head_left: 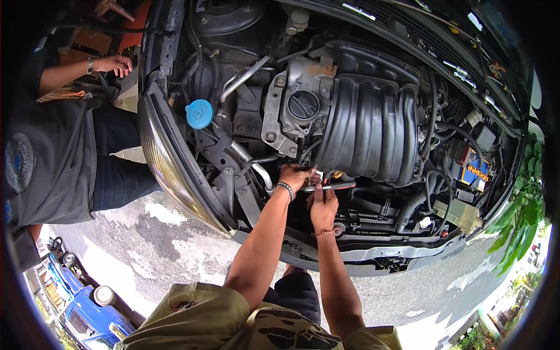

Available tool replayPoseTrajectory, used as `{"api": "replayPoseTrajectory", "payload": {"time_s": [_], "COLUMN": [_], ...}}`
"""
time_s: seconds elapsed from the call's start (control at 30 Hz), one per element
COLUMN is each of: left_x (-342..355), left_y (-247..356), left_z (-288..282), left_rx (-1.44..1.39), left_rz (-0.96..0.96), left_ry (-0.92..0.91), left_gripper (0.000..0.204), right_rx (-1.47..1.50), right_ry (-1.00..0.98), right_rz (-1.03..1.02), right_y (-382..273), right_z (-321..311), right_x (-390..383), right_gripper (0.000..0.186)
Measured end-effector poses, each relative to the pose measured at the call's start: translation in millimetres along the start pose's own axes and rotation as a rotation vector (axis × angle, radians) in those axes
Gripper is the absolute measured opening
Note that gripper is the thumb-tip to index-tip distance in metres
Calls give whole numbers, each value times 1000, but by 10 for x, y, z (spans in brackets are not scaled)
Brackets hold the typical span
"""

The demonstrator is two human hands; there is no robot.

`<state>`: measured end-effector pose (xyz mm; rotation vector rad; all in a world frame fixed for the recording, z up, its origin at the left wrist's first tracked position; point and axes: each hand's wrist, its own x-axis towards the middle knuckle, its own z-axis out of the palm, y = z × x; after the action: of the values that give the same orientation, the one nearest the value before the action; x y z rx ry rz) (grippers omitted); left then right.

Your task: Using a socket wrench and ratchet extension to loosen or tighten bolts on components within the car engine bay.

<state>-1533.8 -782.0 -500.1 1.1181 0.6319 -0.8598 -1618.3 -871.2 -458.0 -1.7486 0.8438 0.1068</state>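
Note:
Both my hands are at the front of the engine, just below the ribbed black intake manifold (373, 128). My left hand (296, 177) has its fingers closed together beside a small white piece (319, 174); what they hold is hidden. Close by on the right, my right hand (324, 207) pinches a slim hand tool (341, 186) with a dark and red handle that points right. The tool's exact kind is unclear. A yellow dipstick ring (337, 174) shows just above the handle. The black oil filler cap (303, 105) sits closed farther back.
A blue washer-fluid cap (199, 114) and the headlight (175, 169) are at the left. Another person (52, 157) stands there, one hand (116, 64) near the fender. The battery (473, 172) is at the right. Sockets (458, 70) and other tools lie along the cowl.

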Motion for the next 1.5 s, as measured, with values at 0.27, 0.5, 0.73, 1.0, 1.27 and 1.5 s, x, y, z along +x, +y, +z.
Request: {"api": "replayPoseTrajectory", "payload": {"time_s": [0.27, 0.5, 0.73, 1.0, 1.27, 1.5], "left_x": [-27, -165, 187, -86, 113, 329], "left_y": [46, 39, -247, -109, -323, -251], "left_z": [-61, 131, -162, 79, -109, -349], "left_rx": [-23, 763, 673, 981, 588, 1172], "left_rz": [12, 165, 255, 270, 174, 300], "left_ry": [63, 353, 121, 417, 296, 299], "left_gripper": [29, 29, 33, 26, 27, 40], "right_rx": [-442, -538, -176, -264, -201, -214], "right_ry": [41, 113, 148, 38, 44, 17], "right_rz": [-513, -445, -289, -298, -378, -454], "right_y": [-354, -113, 91, 45, -103, -156], "right_z": [11, -54, 65, -78, -71, 8], "right_x": [-32, -4, 40, -13, 65, -30], "right_gripper": [24, 27, 28, 23, 25, 21]}}
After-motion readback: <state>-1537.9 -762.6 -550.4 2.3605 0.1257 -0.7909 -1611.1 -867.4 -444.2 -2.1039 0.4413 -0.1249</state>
